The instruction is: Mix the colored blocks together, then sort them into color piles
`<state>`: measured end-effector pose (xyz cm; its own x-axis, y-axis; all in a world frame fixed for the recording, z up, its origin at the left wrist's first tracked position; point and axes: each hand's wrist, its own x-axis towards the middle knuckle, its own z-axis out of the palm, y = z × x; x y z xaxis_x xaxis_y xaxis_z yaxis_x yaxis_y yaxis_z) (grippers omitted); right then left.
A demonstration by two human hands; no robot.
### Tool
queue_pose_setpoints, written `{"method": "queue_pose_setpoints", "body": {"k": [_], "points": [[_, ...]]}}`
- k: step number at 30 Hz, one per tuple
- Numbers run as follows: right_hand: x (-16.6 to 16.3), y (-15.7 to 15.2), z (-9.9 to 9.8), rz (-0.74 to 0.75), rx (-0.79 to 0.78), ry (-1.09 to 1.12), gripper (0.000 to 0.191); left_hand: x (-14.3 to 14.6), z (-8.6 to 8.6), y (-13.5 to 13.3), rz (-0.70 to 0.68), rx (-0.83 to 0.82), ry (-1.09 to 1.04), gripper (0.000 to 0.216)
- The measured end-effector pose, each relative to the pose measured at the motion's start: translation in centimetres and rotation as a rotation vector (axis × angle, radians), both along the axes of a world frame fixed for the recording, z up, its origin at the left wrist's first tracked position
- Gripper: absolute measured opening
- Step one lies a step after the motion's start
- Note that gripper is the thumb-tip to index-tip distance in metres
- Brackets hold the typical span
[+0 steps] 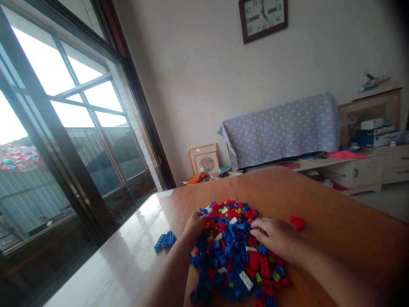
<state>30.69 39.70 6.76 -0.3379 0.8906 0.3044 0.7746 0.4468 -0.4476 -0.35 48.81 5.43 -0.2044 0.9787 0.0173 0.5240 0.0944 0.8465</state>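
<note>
Plastic building bricks (234, 238), studded, lie heaped on the glossy wooden table (338, 217) between the left hand (194, 225), fingers partly hidden, and the right hand (273, 235), fingers slightly parted; whether either grips a brick I cannot tell. Open wood reaches the edges beyond a blue cluster (165, 241), left, and red cluster (297, 223), right.

Bright windows (104, 97) adjoin a wall (185, 85) bearing a clock (263, 19).
</note>
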Motion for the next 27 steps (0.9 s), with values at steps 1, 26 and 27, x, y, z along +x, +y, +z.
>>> {"method": "queue_pose_setpoints", "body": {"k": [1, 26, 27], "points": [[0.0, 0.0, 0.0, -0.001, 0.002, 0.001, 0.027, 0.3, 0.1, -0.1, -0.002, 0.008, 0.004, 0.039], [0.3, 0.2, -0.5, -0.013, 0.018, 0.03, 0.031, 6.5, 4.3, -10.9, -0.58, 0.227, 0.218, 0.023], [0.3, 0.2, -0.6, -0.016, 0.022, 0.03, 0.031, 6.0, 4.4, -11.3, -0.574, 0.211, 0.196, 0.024]]}}
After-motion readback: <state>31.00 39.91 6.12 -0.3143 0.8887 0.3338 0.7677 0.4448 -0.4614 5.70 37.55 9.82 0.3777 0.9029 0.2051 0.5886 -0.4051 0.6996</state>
